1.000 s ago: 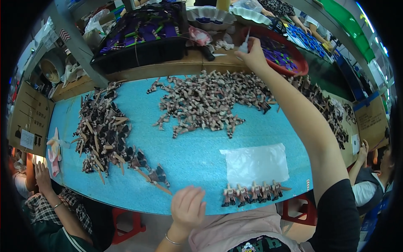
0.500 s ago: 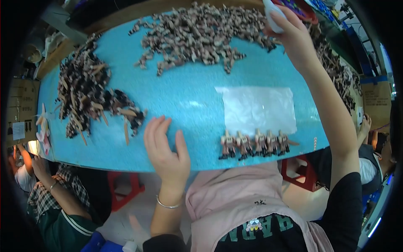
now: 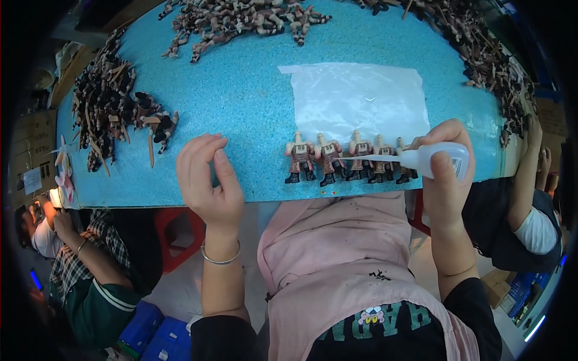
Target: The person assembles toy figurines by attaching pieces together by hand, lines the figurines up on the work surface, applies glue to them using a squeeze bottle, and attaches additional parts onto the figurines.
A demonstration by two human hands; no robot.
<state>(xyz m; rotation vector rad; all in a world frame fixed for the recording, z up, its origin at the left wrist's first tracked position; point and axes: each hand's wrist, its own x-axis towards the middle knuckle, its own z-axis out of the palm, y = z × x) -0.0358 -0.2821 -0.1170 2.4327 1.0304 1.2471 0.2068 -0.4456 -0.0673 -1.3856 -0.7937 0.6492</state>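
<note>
Where the blue tabletop (image 3: 253, 108) curves toward the pink apron (image 3: 337, 253), right hand (image 3: 444, 174) wrapped shut around a small white glue bottle (image 3: 436, 160), thumb pressed along its side, long thin nozzle pointing left over the row. Left hand (image 3: 208, 180) resting at the near table edge, fingers (image 3: 198, 153) loosely curled and spread, holding nothing, silver bangle (image 3: 220, 259) on the wrist. Just beside the nozzle, five small brown headless figurine torsos (image 3: 349, 157) standing upright in a line along the near edge, nozzle tip about at the third or fourth. Immediately behind them, a clear plastic sheet (image 3: 358, 102) lying flat. Farther left, a dark heap of loose figurine limbs (image 3: 105, 108). Farthest off, more brown parts (image 3: 241, 21) piled along the far rim and down the right side (image 3: 494, 66). Co-workers seated at both sides, one in a plaid sleeve (image 3: 78, 259).
</note>
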